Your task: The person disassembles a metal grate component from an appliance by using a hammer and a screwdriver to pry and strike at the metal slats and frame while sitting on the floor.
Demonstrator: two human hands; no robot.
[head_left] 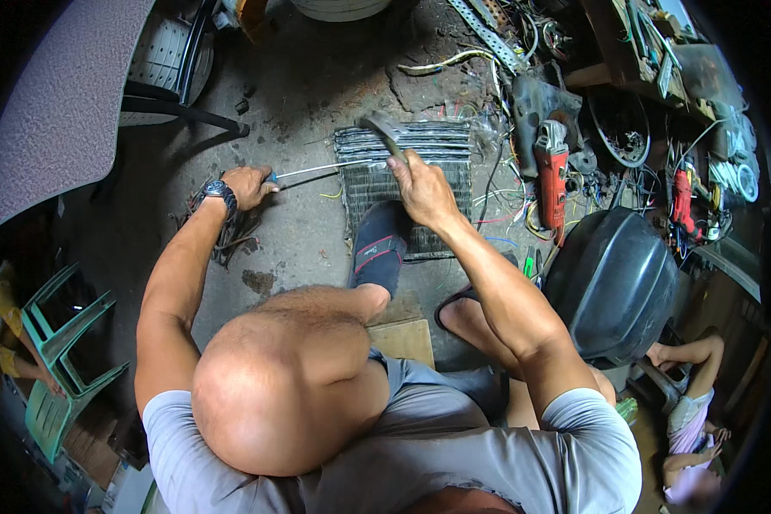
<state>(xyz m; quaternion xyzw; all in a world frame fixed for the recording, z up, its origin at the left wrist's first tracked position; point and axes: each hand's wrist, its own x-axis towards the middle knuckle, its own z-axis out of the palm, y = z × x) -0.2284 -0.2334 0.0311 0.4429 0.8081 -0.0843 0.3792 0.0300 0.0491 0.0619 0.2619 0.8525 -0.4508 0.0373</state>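
Note:
My left hand (247,187), with a dark watch on its wrist, is closed round the blue handle of a long screwdriver (310,170). The shaft runs right to a flat, finned metal panel (364,185), like a radiator core, lying on the floor. My right hand (428,197) grips a hammer (384,132) by its handle, its slightly blurred head over the panel's far part. Whether the hammer touches the panel or the shaft, I cannot tell. My left foot in a dark sandal (379,248) rests on the panel's near part.
To the right lie a red angle grinder (552,171), loose wires and a large black plastic case (612,283). A chair leg (188,111) reaches in at the far left. A green plastic chair (68,360) stands at the left, and another person (694,411) is at the lower right.

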